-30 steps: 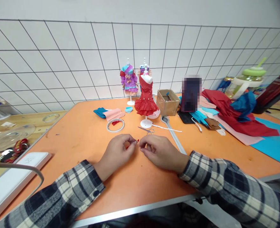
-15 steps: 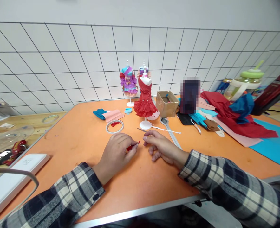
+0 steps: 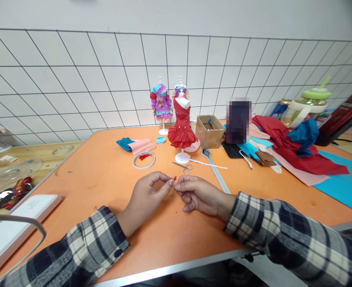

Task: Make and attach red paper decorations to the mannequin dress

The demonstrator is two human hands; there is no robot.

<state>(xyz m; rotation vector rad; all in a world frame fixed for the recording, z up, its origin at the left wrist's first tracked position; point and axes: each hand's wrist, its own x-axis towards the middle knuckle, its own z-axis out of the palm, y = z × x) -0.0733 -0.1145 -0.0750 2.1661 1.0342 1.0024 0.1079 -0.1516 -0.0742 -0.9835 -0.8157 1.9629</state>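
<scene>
My left hand [image 3: 148,195] and my right hand [image 3: 198,194] meet fingertip to fingertip over the orange table [image 3: 104,175], both pinched on a tiny red paper piece [image 3: 175,178]. Both sleeves are plaid. Small scissors [image 3: 184,166] lie just beyond my fingers. A red paper dress on a white mannequin stand [image 3: 181,129] stands farther back, with a purple and teal doll dress [image 3: 161,103] behind it.
A tape roll [image 3: 144,160], teal and pink paper scraps [image 3: 136,144], a small cardboard box [image 3: 210,130], a metal ruler [image 3: 216,170] and a pile of red, blue and pink sheets [image 3: 298,151] lie around. A white flat device [image 3: 17,223] sits at the left edge.
My right hand drew back from near the scissors and closed in on the left hand's fingertips. The left hand's thumb and finger lifted into a raised pinch on the red piece.
</scene>
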